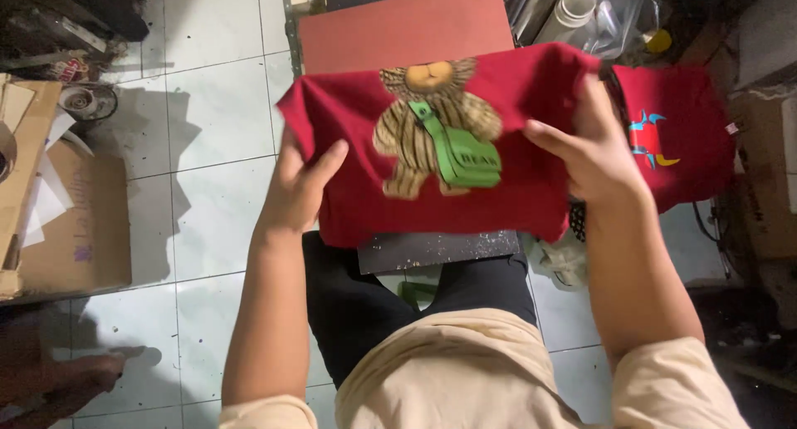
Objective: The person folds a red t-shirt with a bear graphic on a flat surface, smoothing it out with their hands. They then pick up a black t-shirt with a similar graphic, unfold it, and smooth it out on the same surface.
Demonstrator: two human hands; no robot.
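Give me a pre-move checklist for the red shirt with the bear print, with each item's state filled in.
1. Left hand grips the red fabric shirt with the bear print at its left edge: ok.
2. Right hand grips its right edge: ok.
3. Bear print faces up and unfolded: ok.
4. Flat reddish-orange press pad beyond the shirt, visible part bare: ok; the part under the shirt: cannot tell.
5. Shirt lying flat: not ok, lower edge folded under.
6. Second red garment with a blue and yellow print apart from the held shirt: cannot tell.
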